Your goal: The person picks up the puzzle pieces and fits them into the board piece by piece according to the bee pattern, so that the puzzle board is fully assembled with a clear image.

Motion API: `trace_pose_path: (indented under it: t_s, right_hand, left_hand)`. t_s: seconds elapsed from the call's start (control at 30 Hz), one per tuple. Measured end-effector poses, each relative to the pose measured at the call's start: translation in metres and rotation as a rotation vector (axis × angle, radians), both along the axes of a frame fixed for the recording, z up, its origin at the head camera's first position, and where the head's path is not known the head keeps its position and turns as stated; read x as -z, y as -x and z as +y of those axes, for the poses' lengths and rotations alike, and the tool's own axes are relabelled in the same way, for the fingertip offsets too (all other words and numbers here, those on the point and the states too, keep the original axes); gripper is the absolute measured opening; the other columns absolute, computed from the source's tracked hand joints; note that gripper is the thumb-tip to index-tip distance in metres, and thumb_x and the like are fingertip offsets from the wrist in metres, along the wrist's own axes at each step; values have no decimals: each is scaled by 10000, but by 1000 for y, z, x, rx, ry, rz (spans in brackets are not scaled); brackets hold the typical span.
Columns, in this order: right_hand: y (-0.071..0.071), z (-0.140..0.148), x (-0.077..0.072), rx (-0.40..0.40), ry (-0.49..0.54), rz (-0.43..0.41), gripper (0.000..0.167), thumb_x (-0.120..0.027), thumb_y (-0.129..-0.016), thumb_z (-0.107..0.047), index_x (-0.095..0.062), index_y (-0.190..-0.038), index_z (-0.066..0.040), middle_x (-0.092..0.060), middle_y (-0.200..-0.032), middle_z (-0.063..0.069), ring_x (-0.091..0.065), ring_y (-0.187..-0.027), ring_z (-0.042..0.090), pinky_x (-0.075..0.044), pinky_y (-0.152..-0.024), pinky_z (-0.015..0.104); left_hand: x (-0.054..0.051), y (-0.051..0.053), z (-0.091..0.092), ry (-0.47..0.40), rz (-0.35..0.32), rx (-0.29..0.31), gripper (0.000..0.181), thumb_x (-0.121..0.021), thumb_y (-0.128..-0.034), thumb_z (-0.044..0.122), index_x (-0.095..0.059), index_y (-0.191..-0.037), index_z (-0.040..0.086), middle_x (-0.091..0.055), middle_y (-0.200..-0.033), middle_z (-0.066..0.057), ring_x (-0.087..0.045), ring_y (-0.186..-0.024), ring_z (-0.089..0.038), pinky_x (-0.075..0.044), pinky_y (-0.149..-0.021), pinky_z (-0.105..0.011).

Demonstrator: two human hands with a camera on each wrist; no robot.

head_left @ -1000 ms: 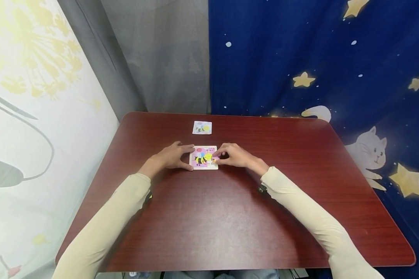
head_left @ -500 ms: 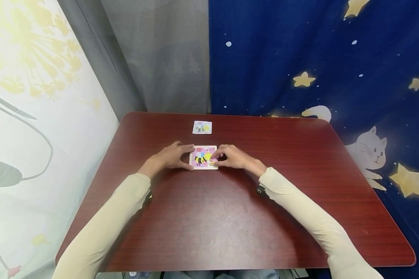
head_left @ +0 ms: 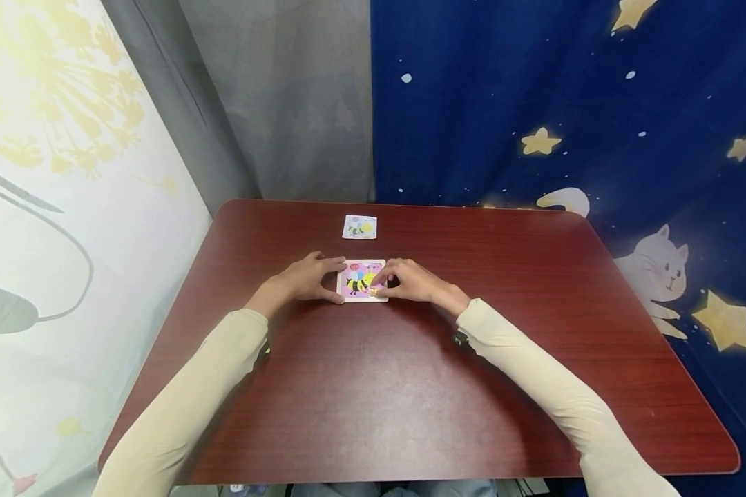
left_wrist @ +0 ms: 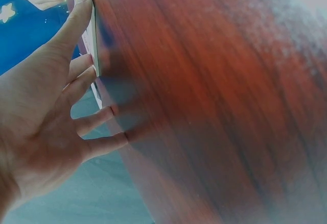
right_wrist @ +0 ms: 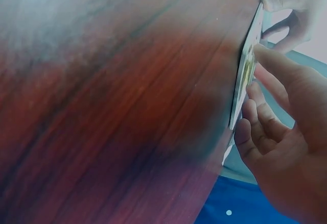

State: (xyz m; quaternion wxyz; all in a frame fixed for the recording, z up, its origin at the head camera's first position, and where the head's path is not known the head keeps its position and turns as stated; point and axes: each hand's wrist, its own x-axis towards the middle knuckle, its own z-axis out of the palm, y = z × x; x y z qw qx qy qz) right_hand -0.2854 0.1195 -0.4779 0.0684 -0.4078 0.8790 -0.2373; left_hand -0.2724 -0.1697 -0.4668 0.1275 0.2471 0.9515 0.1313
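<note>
A small bee jigsaw puzzle board (head_left: 356, 284) with a pink picture and pale frame lies on the table in the head view. My left hand (head_left: 304, 277) holds its left side, thumb at the near corner and forefinger at the far corner. In the left wrist view the other fingers of my left hand (left_wrist: 46, 117) spread out to the tabletop. My right hand (head_left: 413, 279) pinches a small puzzle piece (head_left: 374, 293) at the board's lower right, mostly hidden by the fingertips. In the right wrist view the puzzle board (right_wrist: 246, 73) appears nearly edge-on.
A paper card (head_left: 359, 228) with a matching bee picture lies behind the board. The brown table (head_left: 373, 386) has rounded corners. Behind it hang a grey curtain (head_left: 298, 103) and a blue starry curtain (head_left: 472, 103). A pale patterned wall stands at the left.
My right hand has shifted slightly left with the piece, further over the board's lower right, where a white gap showed before. My left hand and the board have stayed still.
</note>
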Motion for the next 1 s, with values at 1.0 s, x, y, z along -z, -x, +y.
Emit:
trace_pose_path:
  t_s: [1.0]
  right_hand:
    - [-5,-6,-3,6,-57,20,220,-799,-929,-263,-809,-1125,-162,-692,-1003,-25,-609,-899,142,-502,-804,315]
  left_hand:
    - [1,1,-2,-15,7,11,923,-820,-804,633,-495,-1567,229,-372,-1665,42,-298,-1506,-407,-411,-1078,-645]
